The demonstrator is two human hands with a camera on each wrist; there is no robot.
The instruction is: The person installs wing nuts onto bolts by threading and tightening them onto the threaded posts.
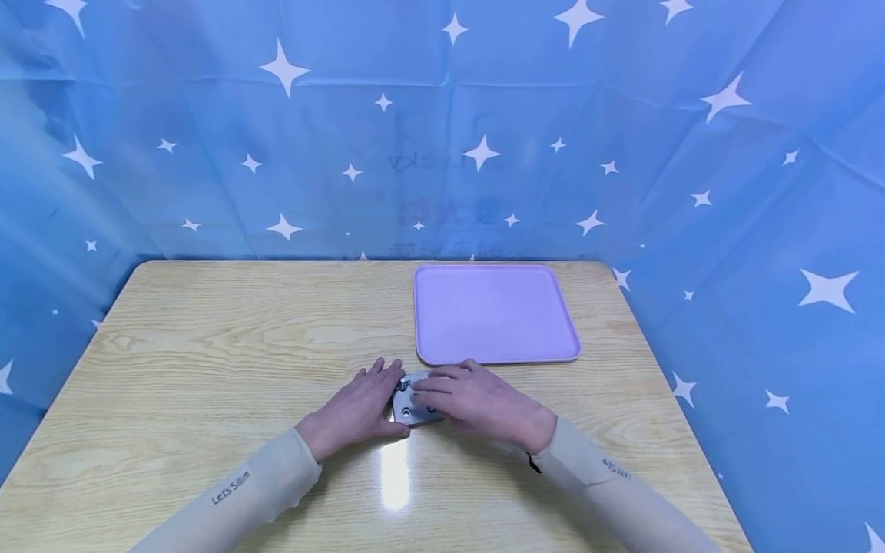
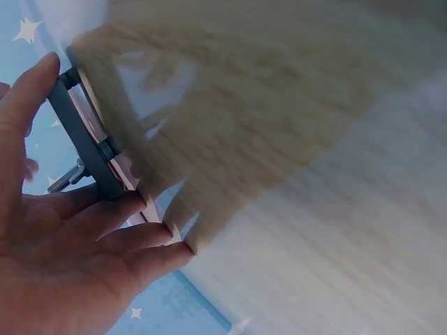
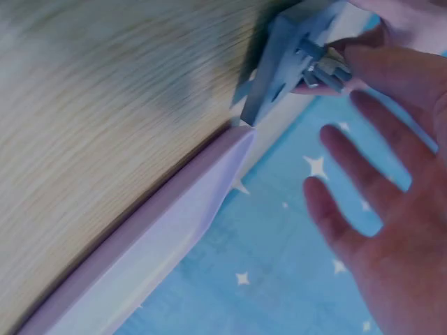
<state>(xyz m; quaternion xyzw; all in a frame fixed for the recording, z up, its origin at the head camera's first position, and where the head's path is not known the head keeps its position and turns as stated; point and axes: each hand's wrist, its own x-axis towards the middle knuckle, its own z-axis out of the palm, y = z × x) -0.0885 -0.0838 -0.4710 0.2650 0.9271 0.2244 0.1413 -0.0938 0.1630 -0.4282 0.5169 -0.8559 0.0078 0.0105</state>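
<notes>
A grey metal plate [image 1: 406,413] with round holes lies in front of me, raised off the table on short dark legs. My left hand [image 1: 359,407] grips its left end, thumb at the near edge and index finger at the far edge; the other fingers extend past it. From the plate's top a threaded bolt [image 2: 66,179] sticks out at a slant. Over the plate's right part is my right hand [image 1: 477,399]. In the right wrist view its thumb and index finger pinch a small grey metal piece [image 3: 330,73] at the plate's face, partly hidden. Its other fingers are spread.
A shallow lilac tray [image 1: 494,315] lies just beyond the plate, to the right; its rim is close to my right fingers. The wood-grain table [image 1: 207,346] ends at a blue star-patterned curtain [image 1: 318,138] behind and at the sides.
</notes>
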